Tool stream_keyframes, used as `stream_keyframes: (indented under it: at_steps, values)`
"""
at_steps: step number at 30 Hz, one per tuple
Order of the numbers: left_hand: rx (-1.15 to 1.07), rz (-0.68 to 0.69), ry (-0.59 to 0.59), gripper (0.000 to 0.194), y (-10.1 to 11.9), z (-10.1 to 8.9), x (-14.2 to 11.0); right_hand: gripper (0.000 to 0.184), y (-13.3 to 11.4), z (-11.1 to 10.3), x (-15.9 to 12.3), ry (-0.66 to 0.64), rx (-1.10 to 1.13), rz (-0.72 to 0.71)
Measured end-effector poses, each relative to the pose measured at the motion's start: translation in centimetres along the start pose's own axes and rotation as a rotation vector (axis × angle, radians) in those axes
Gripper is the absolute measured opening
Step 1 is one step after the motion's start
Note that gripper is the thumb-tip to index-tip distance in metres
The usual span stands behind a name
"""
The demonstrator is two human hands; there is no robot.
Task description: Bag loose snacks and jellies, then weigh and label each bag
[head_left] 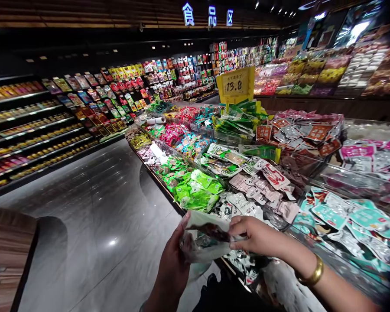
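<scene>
I have a translucent plastic bag (204, 255) at six o'clock in my view, in front of the edge of the display stand (164, 188). My left fingers (179, 236) are curled round its nine o'clock side, thumb uppermost; my right fingers (239, 226) are pinched together on its three o'clock edge. The film is thin, creased and glossy, its mouth spread into a slot. A dark reddish-brown patch (211, 229) shows there, too blurred for me to name, with greyish-teal glints below. From the bag, bright green snack packets (198, 190) lie at twelve o'clock and teal-and-white packets (347, 221) at three.
</scene>
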State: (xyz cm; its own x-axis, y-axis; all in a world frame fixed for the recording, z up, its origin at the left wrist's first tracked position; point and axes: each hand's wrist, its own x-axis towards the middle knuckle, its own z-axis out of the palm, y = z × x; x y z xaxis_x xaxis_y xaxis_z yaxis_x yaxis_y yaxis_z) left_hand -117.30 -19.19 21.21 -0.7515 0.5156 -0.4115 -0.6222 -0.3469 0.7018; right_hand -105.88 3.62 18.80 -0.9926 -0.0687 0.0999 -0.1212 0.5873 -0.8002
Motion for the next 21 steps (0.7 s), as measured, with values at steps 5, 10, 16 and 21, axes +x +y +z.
stream_keyframes:
  at_steps: [5,10,16,21]
  values:
    - [0.083,-0.004,-0.03,0.039,0.2,1.2,-0.2,0.02,-0.7,0.1,-0.6,0.072,-0.073,0.012]
    - [0.169,0.04,-0.03,0.041,-0.5,0.3,0.7,0.027,-2.1,-0.4,-1.5,-0.023,-0.288,0.089]
    - [0.148,0.039,-0.063,0.038,-0.4,0.4,0.6,0.062,-4.4,-0.3,-0.7,-0.004,-0.508,0.23]
    - [0.052,-0.008,-0.072,0.045,1.5,1.4,-0.5,0.029,-4.0,-0.9,-0.6,0.096,-0.275,0.023]
